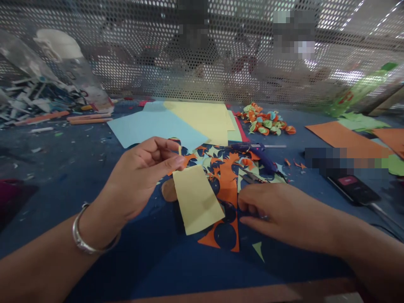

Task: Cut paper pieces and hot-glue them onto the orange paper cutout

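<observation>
My left hand (151,162) pinches the top edge of a pale yellow paper rectangle (198,200) between thumb and forefinger. The paper slants down over orange scraps and casts a shadow on the table. Curled fingers on my right hand (268,206) lie over the handle end of a pair of scissors (250,176), whose blades point away to the left; the handles are hidden. Beneath and between the hands lies an orange sheet (227,189) with round holes cut out. A brown disc (169,190) sits beside the yellow paper, partly covered.
Beyond the scraps lie a blue glue gun (265,158), blue paper (148,126) and yellow paper (202,115). Small folded paper pieces (267,122) form a pile. A phone (356,187) and orange sheets (341,136) are right; a bottle (78,75) stands left. A perforated panel (142,84) closes the back.
</observation>
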### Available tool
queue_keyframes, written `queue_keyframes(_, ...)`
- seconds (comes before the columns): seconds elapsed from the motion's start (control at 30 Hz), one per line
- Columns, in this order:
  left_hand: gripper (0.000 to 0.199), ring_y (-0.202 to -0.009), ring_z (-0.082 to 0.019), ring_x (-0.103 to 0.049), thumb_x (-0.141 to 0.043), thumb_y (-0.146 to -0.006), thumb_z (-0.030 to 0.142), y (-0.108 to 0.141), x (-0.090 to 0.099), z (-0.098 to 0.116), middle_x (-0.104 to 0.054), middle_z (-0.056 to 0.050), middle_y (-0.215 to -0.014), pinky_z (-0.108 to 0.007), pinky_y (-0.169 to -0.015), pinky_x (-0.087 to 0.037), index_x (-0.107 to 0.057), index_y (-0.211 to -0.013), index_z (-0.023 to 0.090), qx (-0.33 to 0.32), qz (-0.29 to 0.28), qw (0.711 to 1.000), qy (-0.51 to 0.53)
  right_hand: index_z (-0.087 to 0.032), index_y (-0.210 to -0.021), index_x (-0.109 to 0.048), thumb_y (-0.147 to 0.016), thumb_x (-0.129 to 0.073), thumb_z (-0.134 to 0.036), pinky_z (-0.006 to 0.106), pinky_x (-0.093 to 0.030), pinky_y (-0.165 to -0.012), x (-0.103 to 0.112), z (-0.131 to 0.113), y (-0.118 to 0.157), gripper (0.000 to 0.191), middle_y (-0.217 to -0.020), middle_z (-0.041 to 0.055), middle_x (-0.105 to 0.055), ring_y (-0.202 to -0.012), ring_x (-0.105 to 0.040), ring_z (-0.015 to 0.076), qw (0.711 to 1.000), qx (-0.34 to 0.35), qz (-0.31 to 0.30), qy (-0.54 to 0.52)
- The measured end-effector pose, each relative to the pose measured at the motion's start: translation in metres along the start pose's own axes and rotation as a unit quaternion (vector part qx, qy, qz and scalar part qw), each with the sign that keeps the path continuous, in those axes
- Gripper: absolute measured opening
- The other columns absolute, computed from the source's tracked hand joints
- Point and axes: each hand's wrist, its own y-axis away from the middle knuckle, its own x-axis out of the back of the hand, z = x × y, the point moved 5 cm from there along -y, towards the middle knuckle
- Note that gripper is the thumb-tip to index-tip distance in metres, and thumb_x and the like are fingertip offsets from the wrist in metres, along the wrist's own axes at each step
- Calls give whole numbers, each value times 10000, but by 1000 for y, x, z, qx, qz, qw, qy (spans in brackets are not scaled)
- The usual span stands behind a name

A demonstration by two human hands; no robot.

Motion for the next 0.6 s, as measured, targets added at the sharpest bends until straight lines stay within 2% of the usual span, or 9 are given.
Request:
queue_keyframes(0.17,241,-791,-92,-658,-828,-798,311,4,-10,-10,-676,24,-833,-179,-730,-526,-683,-966,216,37,-33,998,30,-199,-711,-550,-796,-537,-156,277,-227,-554,-6,-2,-3,96,-712,3,-638,-604,-502,143,998,-42,4,37)
queue_keyframes(0.3,269,-757,-105,-669,-824,-799,351,11,-20,-11,-680,22,-826,-178,-643,-528,-675,-985,227,64,-62,996,18,-196,-677,-534,-750,-535,-153,285,-196,-556,-6,3,-1,85,-665,-4,-613,-575,-450,133,996,-63,29,53)
queue_keyframes(0.5,212,-777,-102,-680,-814,-808,275,9,-15,0,-697,18,-823,-185,-706,-541,-681,-956,202,-14,-21,1000,9,-203,-708,-533,-805,-513,-215,304,-205,-577,1,-4,2,100,-706,6,-622,-602,-470,142,994,-48,63,71)
queue_keyframes(0.6,186,-793,-102,-677,-810,-809,251,7,-10,3,-693,18,-823,-198,-744,-547,-683,-935,200,-42,-1,999,11,-207,-716,-528,-812,-525,-235,313,-199,-574,7,-13,-1,100,-732,13,-643,-623,-500,152,994,-42,52,84)
